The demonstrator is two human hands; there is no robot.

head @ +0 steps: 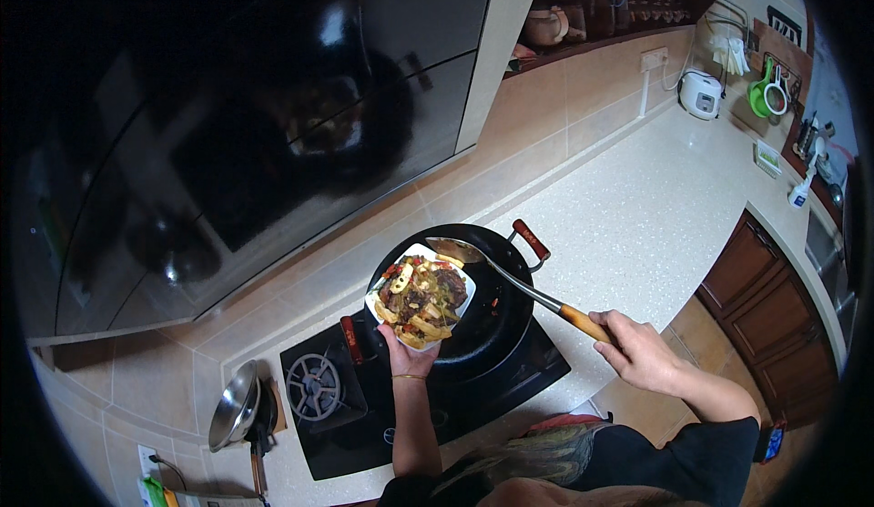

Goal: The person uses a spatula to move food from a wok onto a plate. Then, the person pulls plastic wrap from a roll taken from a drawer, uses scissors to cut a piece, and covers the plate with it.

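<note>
My left hand (408, 355) holds a white square plate (466, 297) by its near edge, over the left part of a black wok (502, 343). Cooked food (423, 295) with yellowish slices, dark browned pieces and red bits is heaped on the plate. My right hand (635, 350) grips the wooden handle of a metal wok spatula (529, 288). The spatula's blade is at the plate's far right edge, with a yellow piece of food beside it. A few small red bits lie in the wok, which stands on a black gas hob (328, 439).
A red-handled wok grip (530, 239) juts over the pale countertop (614, 213). Left of the hob are a bare burner (313, 386) and a steel pan (234, 408) leaning on its side. The dark range hood (410, 131) overhangs from the upper left. A white rice cooker (700, 95) stands far right.
</note>
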